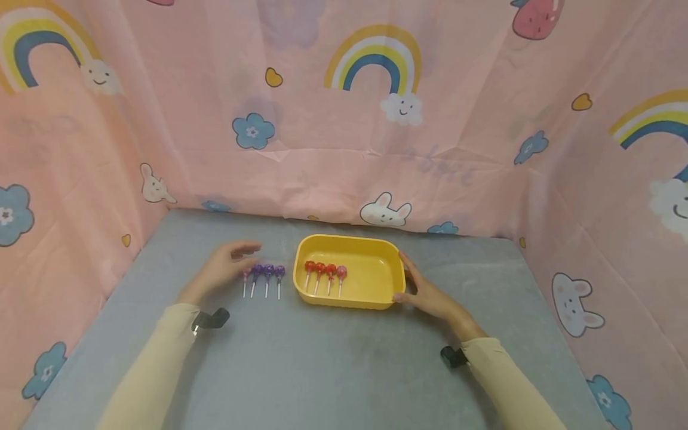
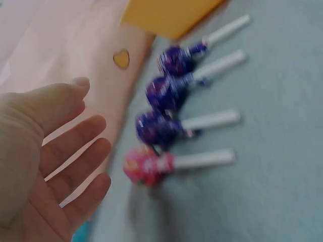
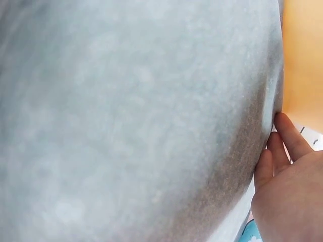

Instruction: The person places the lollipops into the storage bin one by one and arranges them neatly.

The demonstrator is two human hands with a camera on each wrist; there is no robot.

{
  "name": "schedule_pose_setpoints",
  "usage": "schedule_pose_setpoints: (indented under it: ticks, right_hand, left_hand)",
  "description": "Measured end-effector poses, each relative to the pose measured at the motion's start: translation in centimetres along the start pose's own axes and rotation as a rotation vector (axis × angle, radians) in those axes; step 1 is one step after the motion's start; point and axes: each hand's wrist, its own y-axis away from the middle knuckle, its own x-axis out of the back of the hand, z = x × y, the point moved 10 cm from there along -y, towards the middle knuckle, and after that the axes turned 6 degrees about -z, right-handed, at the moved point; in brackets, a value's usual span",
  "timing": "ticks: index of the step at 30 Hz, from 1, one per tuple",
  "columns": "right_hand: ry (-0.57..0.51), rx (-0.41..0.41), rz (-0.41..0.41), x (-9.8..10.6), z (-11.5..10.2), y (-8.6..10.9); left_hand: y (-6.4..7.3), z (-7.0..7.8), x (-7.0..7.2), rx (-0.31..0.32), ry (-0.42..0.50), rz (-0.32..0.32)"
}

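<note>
My left hand (image 1: 228, 266) hovers with its fingers spread at the left end of a row of wrapped lollipops. The row has three purple lollipops (image 1: 269, 270) and a pink lollipop (image 2: 146, 165), white sticks toward me; nothing is between my fingers. Right of the row sits a yellow tray (image 1: 371, 304). Inside its left half lie three red lollipops (image 1: 319, 269) and one pink one, side by side. My right hand (image 1: 430, 297) rests against the tray's right end, thumb at the near corner and extended fingers along the far side.
A grey cloth covers the table (image 1: 322, 370). Pink printed curtains (image 1: 344, 173) hang behind it and on both sides, with the back curtain close beyond the tray. A dark wrist camera (image 1: 211, 319) sits on my left sleeve, another on the right.
</note>
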Motion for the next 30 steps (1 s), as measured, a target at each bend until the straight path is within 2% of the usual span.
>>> schedule_pose_setpoints:
  ticks: [6,12,18,24,30]
  right_hand:
    - [-0.021,0.019,-0.003,-0.1,0.0,-0.1]
    - [-0.021,0.014,-0.003,-0.2,0.0,-0.1]
    - [-0.028,0.006,-0.002,-0.3,0.4,-0.1]
    - [-0.023,0.009,0.006,-0.2,0.2,-0.1]
    - [-0.012,0.014,-0.001,-0.2,0.1,-0.1]
  left_hand:
    - [0.1,-2.6,0.1,-0.054,-0.005,0.007]
    - [0.4,-4.2,0.0,-0.043,-0.011,0.007]
    - [0.4,-5.1,0.1,-0.031,0.031,0.021]
    - [0.4,-5.1,0.2,-0.047,-0.043,0.043]
    - [0.5,-5.2,0.1,-0.021,-0.085,0.033]
